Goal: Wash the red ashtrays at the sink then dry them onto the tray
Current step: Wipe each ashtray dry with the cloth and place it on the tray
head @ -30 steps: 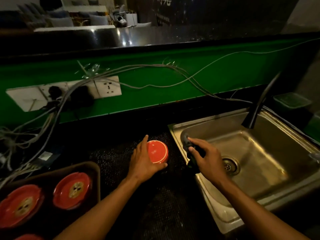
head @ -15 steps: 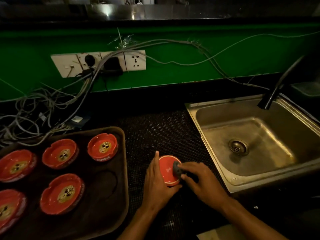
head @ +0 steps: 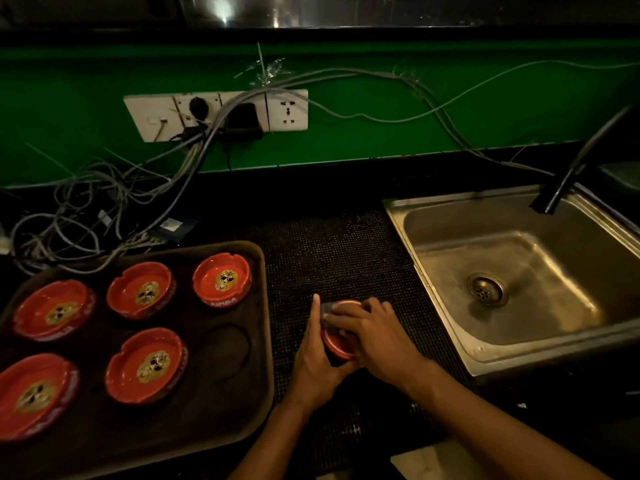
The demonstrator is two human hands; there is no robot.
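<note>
An upside-down red ashtray (head: 337, 342) sits on the black mesh mat (head: 332, 251) between the tray and the sink. My left hand (head: 317, 355) grips its left side, index finger stretched along the rim. My right hand (head: 374, 332) lies over the top of the ashtray and holds a small grey scrub pad (head: 328, 308) against it; most of the ashtray is hidden under my hands. Several red ashtrays, such as the nearest one (head: 221, 279), stand upright on the dark brown tray (head: 242, 410) at the left. The steel sink (head: 450, 344) is at the right.
A dark tap spout (head: 568, 174) leans over the sink's back right corner. A tangle of grey cables (head: 104, 202) runs from the wall sockets (head: 287, 110) down behind the tray. The green wall strip (head: 381, 140) backs the counter.
My right hand left the sink with the pad and came onto the ashtray, sliding over its top. The view swung left and down, bringing the tray more into sight.
</note>
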